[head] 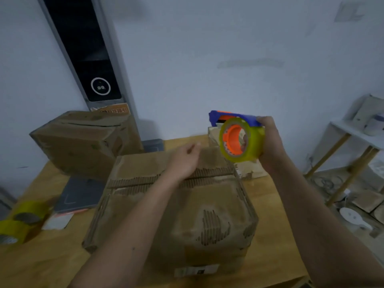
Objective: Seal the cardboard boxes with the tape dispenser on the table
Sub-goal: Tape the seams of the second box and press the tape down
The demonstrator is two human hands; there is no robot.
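Observation:
A worn cardboard box [176, 215] stands in the middle of the wooden table [52, 260], its top flaps closed along a ragged seam. My left hand [184, 159] hovers over the far flap with loosely extended fingers, holding nothing. My right hand [270, 140] grips a blue and orange tape dispenser [236, 138] with a yellowish roll, held in the air above the box's far right corner. A second cardboard box [83, 142] sits tilted at the back left. A small pale box [249, 169] lies behind the dispenser.
Two spare yellow tape rolls [20, 221] lie at the table's left edge beside a grey pad [81, 194] and a white card [58, 221]. A tall dark device [87, 59] leans on the wall. White shelving [357, 142] and floor clutter stand to the right.

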